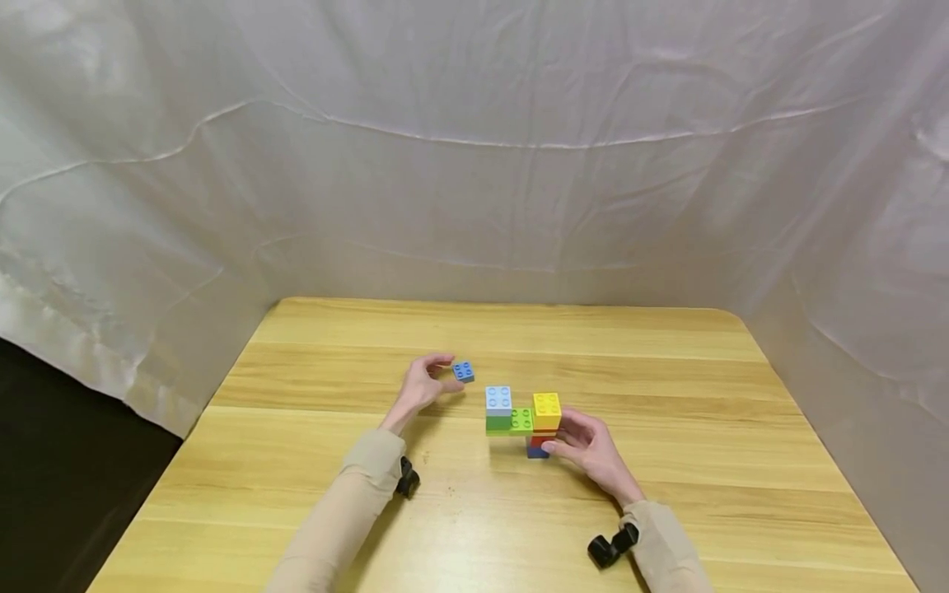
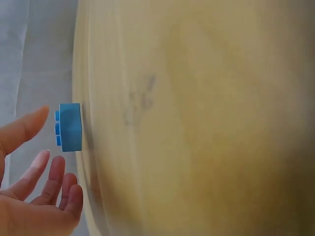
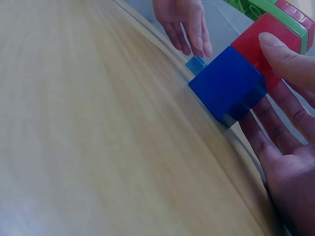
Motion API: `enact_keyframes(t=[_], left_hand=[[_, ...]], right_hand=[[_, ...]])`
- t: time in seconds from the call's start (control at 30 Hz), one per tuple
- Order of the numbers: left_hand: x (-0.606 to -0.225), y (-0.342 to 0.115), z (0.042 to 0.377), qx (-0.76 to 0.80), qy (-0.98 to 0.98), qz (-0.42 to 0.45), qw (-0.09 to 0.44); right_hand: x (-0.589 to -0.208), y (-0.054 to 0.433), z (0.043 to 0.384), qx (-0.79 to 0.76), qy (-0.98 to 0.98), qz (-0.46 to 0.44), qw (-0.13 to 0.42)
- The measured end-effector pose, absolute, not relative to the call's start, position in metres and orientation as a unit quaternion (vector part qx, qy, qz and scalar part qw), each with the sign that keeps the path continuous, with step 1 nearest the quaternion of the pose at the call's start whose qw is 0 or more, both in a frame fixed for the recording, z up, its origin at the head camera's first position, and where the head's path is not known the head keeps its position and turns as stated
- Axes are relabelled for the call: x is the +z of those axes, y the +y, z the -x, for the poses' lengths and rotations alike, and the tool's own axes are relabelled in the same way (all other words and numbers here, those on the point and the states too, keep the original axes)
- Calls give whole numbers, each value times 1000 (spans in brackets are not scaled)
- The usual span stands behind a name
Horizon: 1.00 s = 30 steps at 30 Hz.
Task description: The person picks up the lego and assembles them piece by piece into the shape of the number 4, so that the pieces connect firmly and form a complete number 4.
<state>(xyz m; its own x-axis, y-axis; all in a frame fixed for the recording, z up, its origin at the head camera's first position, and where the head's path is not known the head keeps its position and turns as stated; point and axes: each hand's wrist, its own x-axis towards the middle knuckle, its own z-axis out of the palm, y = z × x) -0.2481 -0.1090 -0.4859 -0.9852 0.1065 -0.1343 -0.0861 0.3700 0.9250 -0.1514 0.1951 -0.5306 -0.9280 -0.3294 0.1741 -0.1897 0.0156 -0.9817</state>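
Observation:
A small blue brick (image 1: 463, 372) with studs on top rests on the table, between the spread thumb and fingers of my left hand (image 1: 419, 385). In the left wrist view, a gap shows between those fingertips and the brick (image 2: 71, 128). My right hand (image 1: 596, 453) holds a toy-brick structure by its right column, thumb on the red brick (image 3: 266, 39) and fingers behind. Beneath the red one is a dark blue brick (image 3: 227, 86); a yellow brick (image 1: 547, 409) tops the column. A lime-green piece (image 1: 522, 421) reaches left, bearing a green brick (image 1: 498, 423) and a light blue brick (image 1: 498, 399).
The wooden table (image 1: 667, 362) has its far edge against a pale hanging sheet (image 1: 474, 198), which also rises along both sides. Black wrist-worn devices sit at the left cuff (image 1: 408, 478) and the right cuff (image 1: 613, 547).

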Motion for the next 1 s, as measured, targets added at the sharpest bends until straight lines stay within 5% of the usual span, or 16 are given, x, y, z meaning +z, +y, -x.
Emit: enact_keyframes(t=[1.0], left_hand=[[-489, -105, 257, 533, 843, -4, 69]], right_hand=[[-532, 193, 152, -684, 699, 202, 47]])
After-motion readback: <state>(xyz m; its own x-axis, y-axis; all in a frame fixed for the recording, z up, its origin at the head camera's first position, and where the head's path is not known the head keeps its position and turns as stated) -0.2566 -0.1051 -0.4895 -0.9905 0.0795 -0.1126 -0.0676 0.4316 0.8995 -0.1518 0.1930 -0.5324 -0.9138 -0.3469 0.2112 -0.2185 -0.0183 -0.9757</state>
